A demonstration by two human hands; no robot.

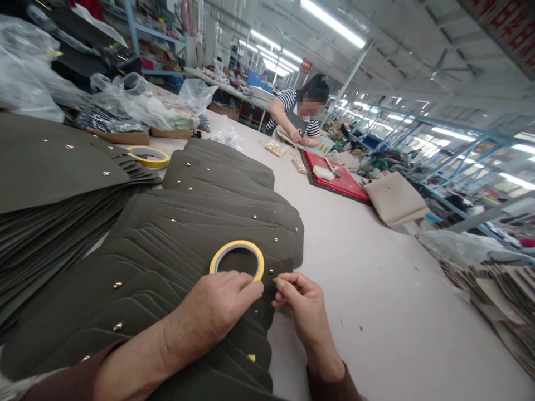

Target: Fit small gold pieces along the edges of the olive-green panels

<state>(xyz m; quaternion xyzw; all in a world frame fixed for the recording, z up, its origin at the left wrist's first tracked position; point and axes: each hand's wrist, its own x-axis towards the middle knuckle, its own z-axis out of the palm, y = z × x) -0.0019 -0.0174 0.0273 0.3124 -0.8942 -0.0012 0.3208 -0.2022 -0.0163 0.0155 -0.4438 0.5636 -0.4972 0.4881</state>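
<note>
My left hand (225, 301) is closed around the near side of a roll of yellow tape (238, 245), held above the dark olive panels. In my right hand (303, 303), thumb and forefinger pinch a small piece of yellow tape (275, 280) near the panels' right edge. The overlapping olive panels (200, 223) fan out beneath both hands and carry small gold metal fittings (118, 285). One bit of yellow tape (251, 358) sticks to a panel close to me.
A second yellow tape roll (159, 162) lies by another panel stack (50, 161) at left. Plastic bags (137, 100) stand behind. Across the pale table (376, 312), a co-worker (296, 111) handles a beige piece near a red board (340, 178). Beige pieces (497, 301) are stacked at right.
</note>
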